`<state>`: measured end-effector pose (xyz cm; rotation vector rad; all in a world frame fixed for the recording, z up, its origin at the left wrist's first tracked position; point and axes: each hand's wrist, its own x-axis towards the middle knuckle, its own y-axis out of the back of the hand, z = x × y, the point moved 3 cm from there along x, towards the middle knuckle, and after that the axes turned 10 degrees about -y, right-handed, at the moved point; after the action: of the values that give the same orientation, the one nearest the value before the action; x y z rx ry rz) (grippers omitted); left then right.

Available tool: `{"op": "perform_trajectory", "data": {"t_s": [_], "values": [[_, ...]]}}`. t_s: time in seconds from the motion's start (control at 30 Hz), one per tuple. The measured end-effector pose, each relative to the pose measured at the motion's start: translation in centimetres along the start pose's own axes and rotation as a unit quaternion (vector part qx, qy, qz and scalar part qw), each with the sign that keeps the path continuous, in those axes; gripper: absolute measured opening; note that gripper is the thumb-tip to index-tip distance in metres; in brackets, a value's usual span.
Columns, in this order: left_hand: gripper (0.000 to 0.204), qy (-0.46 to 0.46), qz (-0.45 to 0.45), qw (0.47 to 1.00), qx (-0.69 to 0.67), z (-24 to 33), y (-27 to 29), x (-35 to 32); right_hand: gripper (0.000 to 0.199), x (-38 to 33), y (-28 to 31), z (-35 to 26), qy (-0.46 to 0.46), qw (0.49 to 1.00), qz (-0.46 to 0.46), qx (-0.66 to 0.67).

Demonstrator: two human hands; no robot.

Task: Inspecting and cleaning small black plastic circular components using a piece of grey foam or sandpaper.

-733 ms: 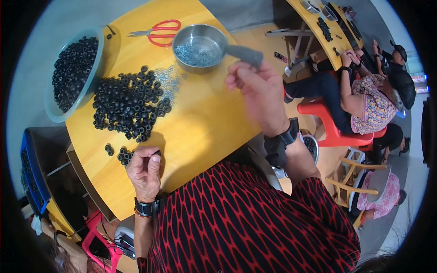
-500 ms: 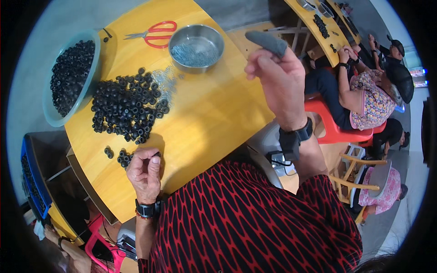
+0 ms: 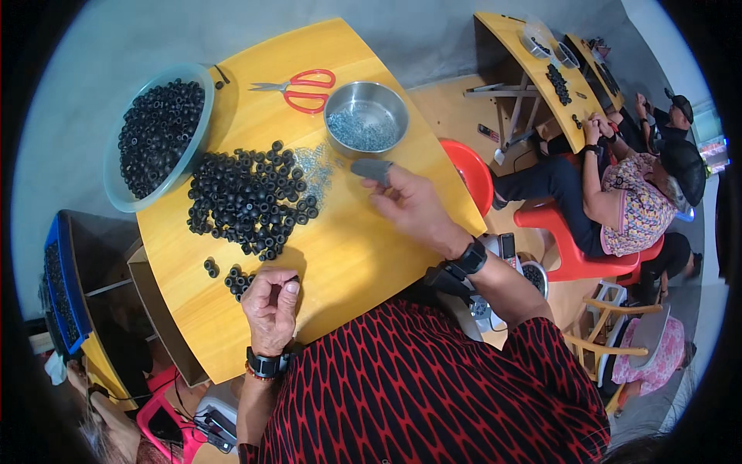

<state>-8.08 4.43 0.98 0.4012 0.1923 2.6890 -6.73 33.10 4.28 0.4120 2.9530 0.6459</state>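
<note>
My left hand (image 3: pixel 270 309) rests at the table's near edge, thumb and fingertips pinched on a small black ring-shaped piece (image 3: pixel 293 280), mostly hidden by the fingers. A small cluster of black pieces (image 3: pixel 236 280) lies beside its knuckles. Above the table, my right hand (image 3: pixel 417 205) reaches left with a grey fingertip cover (image 3: pixel 372 169) on the outstretched index finger. Its thumb is apart from that finger, and nothing shows between them. Just past the cover are scattered tiny clear pieces (image 3: pixel 313 172), bordering a large heap of black ring-shaped pieces (image 3: pixel 243 201).
A metal bowl (image 3: pixel 394 139) of tiny clear pieces stands near red-handled scissors (image 3: pixel 309 89). At the table's left is a pale plastic basin (image 3: pixel 205 127) full of black pieces. A red stool (image 3: pixel 471 170) stands right of the yellow table (image 3: pixel 363 247). Other people sit at tables farther right.
My right hand has come down and left, from raised beyond the table's right edge to over the table near the clear pieces. My left hand keeps its pinch. The whole view has shifted slightly.
</note>
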Motion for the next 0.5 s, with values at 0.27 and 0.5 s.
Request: {"op": "perform_trajectory", "data": {"t_s": [0.27, 0.5], "values": [[0.008, -0.009, 0.001, 1.000, -0.009, 0.5, -0.2, 0.3, 0.032, 2.5, -3.8, -1.0, 0.201, 0.927, -0.004, -0.318], [0.007, -0.015, -0.002, 1.000, -0.018, 1.0, -0.4, 0.7, 0.032, 1.7, -3.0, -0.6, 0.171, 0.970, -0.007, -0.175]]}}
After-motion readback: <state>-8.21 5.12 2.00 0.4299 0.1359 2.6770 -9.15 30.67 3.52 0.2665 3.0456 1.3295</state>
